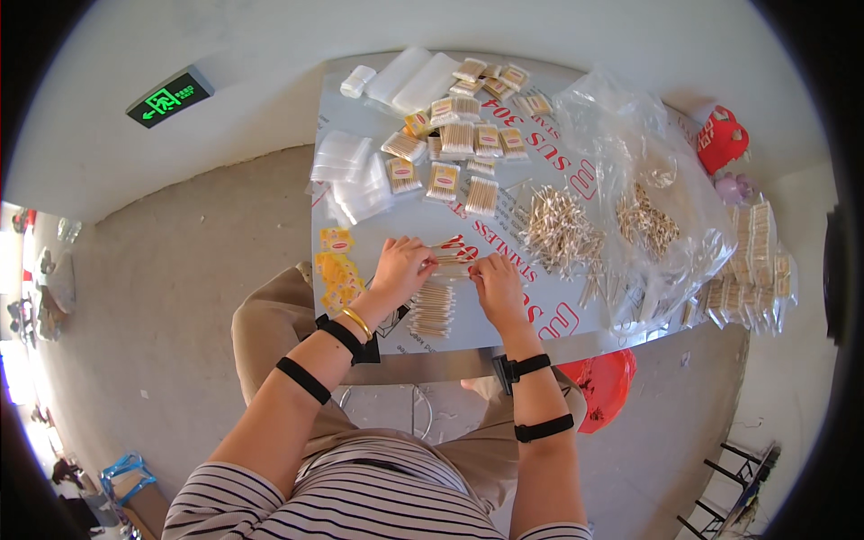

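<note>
Over the table's near part, my left hand [404,268] pinches the left ends of a few cotton swabs [453,255] with wooden sticks. My right hand [498,282] is closed at their right ends; its fingertips are partly hidden. Just below, a neat stack of cotton swabs [432,312] lies side by side on the table. To the right spreads a loose heap of cotton swabs [562,232]. Yellow printed cards [338,274] lie left of my left hand.
Packed swab bags [457,137] cover the table's far middle, with flat clear bags [360,184] on the left. A large clear plastic bag [643,216] holds more swabs at right. Stacked packs [754,261] stand beyond the right edge. A red bag [605,387] is below the table.
</note>
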`<action>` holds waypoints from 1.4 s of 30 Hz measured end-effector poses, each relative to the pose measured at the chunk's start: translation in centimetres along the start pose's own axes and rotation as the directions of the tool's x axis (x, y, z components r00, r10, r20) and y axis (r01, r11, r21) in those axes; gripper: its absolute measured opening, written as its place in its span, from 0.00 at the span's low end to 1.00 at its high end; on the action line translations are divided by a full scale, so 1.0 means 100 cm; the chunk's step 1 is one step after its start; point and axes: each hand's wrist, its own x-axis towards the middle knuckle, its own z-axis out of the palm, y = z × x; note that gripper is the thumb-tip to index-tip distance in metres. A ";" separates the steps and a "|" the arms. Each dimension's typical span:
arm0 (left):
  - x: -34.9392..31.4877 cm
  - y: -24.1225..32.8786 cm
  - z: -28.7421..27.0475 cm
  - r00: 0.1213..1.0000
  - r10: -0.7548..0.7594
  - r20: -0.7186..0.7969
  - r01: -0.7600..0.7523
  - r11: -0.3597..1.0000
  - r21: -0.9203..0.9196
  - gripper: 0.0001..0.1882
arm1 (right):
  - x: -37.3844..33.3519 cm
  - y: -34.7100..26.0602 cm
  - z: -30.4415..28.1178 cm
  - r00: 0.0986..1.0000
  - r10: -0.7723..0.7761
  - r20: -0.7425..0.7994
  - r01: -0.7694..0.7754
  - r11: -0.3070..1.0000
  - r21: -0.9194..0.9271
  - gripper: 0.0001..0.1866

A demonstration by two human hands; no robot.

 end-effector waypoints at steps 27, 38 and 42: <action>-0.058 0.020 -0.014 0.943 -0.310 -0.122 0.266 0.922 -0.282 0.05 | 0.027 -0.021 0.003 0.976 -0.218 0.007 0.217 0.968 -0.129 0.05; -0.071 0.058 -0.038 0.977 -0.206 0.062 0.202 0.774 -0.600 0.07 | -0.058 -0.073 -0.061 0.989 -0.143 -0.040 0.147 0.985 0.096 0.06; -0.087 0.078 -0.035 0.982 -0.137 0.129 0.187 0.766 -0.615 0.06 | -0.103 -0.087 -0.076 0.996 -0.032 -0.080 0.047 0.980 0.194 0.06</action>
